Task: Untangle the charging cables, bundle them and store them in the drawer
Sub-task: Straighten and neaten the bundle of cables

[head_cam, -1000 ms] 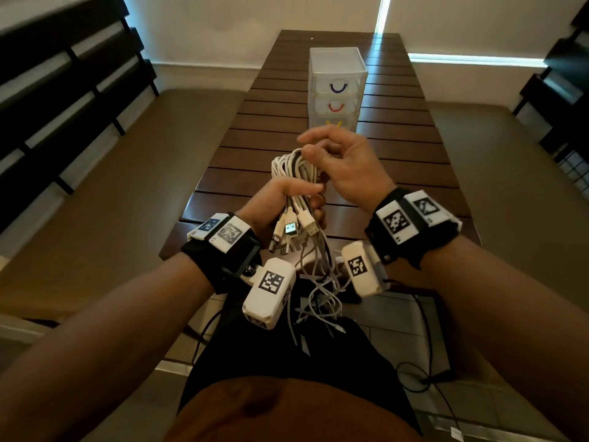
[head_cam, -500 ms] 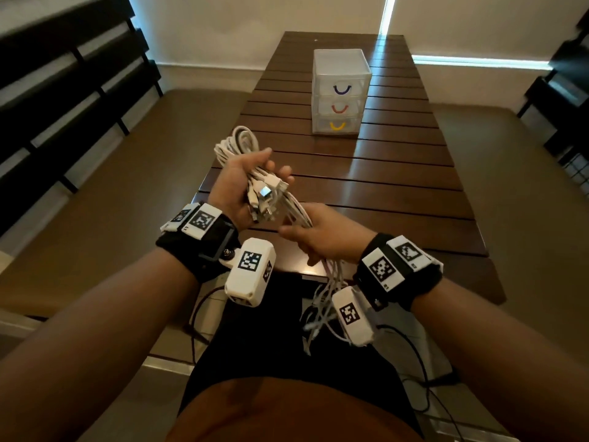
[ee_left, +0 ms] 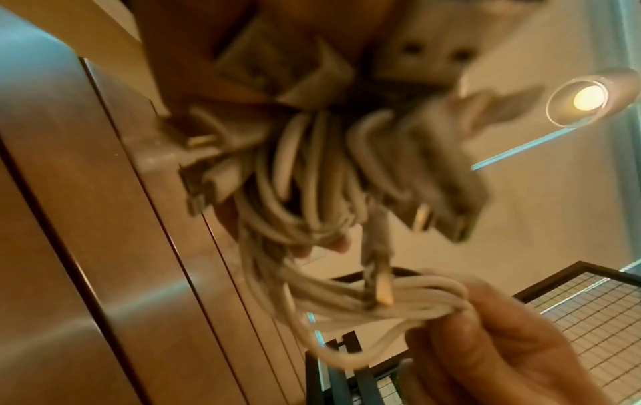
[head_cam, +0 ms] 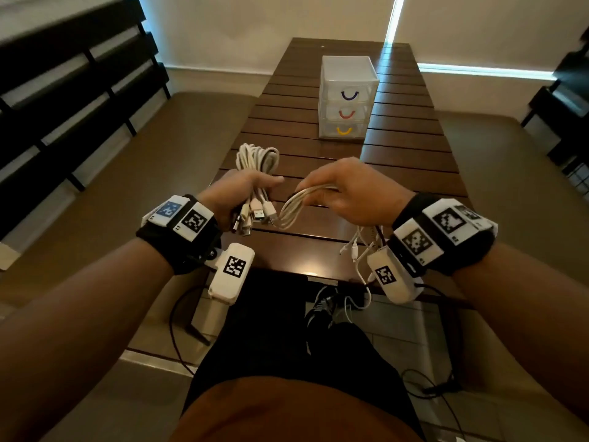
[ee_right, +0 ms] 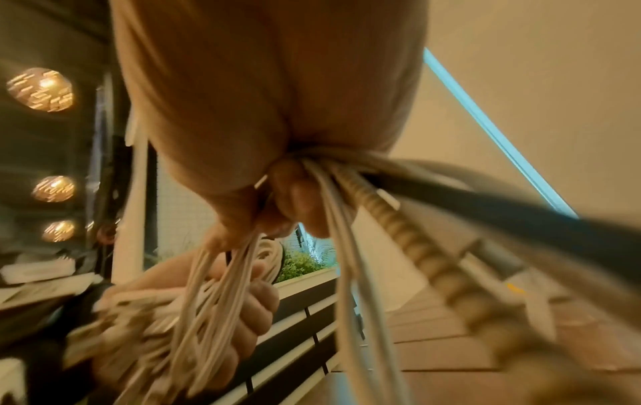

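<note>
My left hand [head_cam: 237, 194] grips a bundle of white charging cables [head_cam: 256, 159] over the near end of the table. Their loops stick out beyond the fist and several USB plugs [head_cam: 255, 215] hang below it. My right hand [head_cam: 347, 189] holds the free strands [head_cam: 294, 205] of the same cables, pulled off to the right; loose ends [head_cam: 357, 250] dangle under its wrist. The wrist views show the same cables [ee_left: 312, 197] [ee_right: 222, 296], blurred. A small white three-drawer unit [head_cam: 347, 97] stands further back on the table, all drawers closed.
The long dark slatted wooden table [head_cam: 398, 161] runs away from me. Padded benches [head_cam: 111, 186] flank it on both sides. Black wires [head_cam: 439, 387] lie on the tiled floor under the table's near edge.
My right hand has swung from below the bundle up and to the right, drawing the strands sideways. My left hand keeps its grip and has shifted slightly left.
</note>
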Motion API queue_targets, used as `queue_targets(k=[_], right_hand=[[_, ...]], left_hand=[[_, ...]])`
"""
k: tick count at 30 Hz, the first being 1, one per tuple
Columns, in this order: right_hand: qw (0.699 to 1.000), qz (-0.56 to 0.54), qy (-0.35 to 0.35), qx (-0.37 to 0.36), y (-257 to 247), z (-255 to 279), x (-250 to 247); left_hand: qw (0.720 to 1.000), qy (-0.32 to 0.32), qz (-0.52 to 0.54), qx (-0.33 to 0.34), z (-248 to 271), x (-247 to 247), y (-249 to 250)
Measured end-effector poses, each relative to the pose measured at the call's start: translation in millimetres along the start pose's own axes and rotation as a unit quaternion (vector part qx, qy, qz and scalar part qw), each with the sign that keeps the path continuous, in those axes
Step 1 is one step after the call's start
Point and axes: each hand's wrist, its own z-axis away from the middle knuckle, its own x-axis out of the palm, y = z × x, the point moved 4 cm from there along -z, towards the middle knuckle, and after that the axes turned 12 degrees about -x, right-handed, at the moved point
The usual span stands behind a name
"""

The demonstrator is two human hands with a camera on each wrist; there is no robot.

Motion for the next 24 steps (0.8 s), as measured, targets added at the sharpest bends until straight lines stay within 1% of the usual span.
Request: queue_targets(k=[2,4,7,12,16,18,22,24], right_hand=[[0.999,-0.027,-0.002,0.019,5.2,-2.1,-4.0],[0.998,-0.046,-0.002,0.034,7.8,-3.1,-5.9],[0.996,-0.078,0.006,0.049,4.2,-3.8,-8.4],[0.994,-0.08,0.017,0.079,0.5,-9.3,-12.3],[0.99,-0.074,0.024,0.115,-0.1,-12.5,-12.2],[0.985,-0.091,0.049,0.136,0.0,-13.7,-12.3],[0.97,-0.12,0.117,0.178,3.5,-15.6,-14.0],[0.964,-0.142,0.124,0.188,4.1,-16.8,-14.2]], left_hand=[[0.997,-0.068,-0.036,-0.021,4.7,7.0,-1.8],[0.991,-0.123,-0.028,-0.036,10.7,13.6,-3.3],[0.985,-0.162,-0.051,-0.017,18.2,20.2,-1.2],[0.98,-0.157,-0.118,0.027,26.1,27.7,1.2],[0.978,-0.122,-0.166,0.021,26.2,29.4,3.6],[0.978,-0.107,-0.175,0.025,26.1,31.7,6.5],[0.982,-0.11,-0.153,0.017,26.3,39.1,5.4],[0.984,-0.093,-0.149,0.017,21.8,38.7,2.4]])
